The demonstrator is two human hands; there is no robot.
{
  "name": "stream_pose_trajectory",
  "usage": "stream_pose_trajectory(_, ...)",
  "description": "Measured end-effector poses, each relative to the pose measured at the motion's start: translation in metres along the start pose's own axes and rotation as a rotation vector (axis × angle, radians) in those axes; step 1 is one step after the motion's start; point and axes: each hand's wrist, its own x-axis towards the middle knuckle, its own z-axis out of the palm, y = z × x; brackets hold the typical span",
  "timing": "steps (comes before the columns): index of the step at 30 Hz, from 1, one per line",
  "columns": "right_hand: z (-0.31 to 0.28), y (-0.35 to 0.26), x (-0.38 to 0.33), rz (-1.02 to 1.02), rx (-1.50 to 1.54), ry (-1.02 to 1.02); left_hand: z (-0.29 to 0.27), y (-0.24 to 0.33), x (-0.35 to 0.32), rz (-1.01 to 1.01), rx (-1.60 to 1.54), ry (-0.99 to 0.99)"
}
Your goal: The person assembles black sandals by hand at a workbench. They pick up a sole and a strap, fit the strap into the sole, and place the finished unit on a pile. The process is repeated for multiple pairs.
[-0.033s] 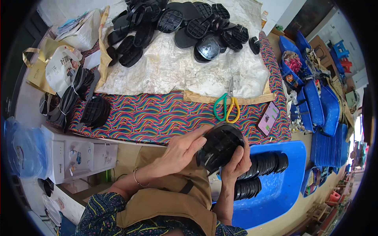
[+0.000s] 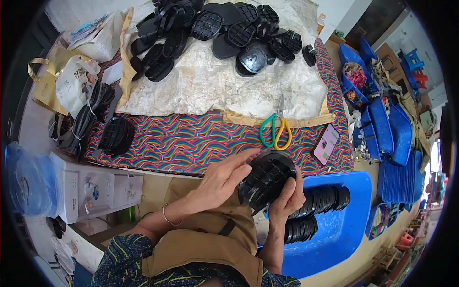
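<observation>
A: We see both hands on one black part [image 2: 267,179], centre frame, just below the striped cloth [image 2: 191,141]. It's a ribbed, grid-faced piece, tilted, held over the lap.

B: Left hand [image 2: 224,179]?

A: Fingers straight and close together, laid flat across the part's upper left edge. Palm pressing, not pinching.

B: Right hand [image 2: 289,196]?

A: Cupped under the lower right side, fingers curled up around the rim, thumb on the face. We'd call it a grip on the part.

B: What's around it?

A: Blue tub [image 2: 354,225] at lower right, touching nothing we hold. Two rows of stacked black parts [image 2: 318,203] lie in it, just right of the right hand. Scissors [image 2: 276,129] with green and yellow handles sit on the cloth, just above the held part. Phone [image 2: 326,143] right of the scissors, near the cloth's edge.

B: Top of frame?

A: Loose pile of black parts [image 2: 224,28] on a white sheet [image 2: 229,86]. One more stack [image 2: 116,136] at left on the cloth. White boxes [image 2: 95,189] at lower left. Blue trays [image 2: 392,129] stacked at far right.
</observation>
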Motion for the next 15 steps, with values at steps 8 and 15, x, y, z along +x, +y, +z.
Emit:
stream_pose_trajectory(8, -0.003, -0.008, -0.009, 0.065, 0.024, -0.057, 0.012, -0.003, 0.000, -0.003, 0.193, -0.072)
stream_pose_trajectory(15, -0.002, -0.007, -0.013, 0.121, 0.055, -0.055, 0.003, 0.017, 0.002, -0.117, -0.140, -0.095)
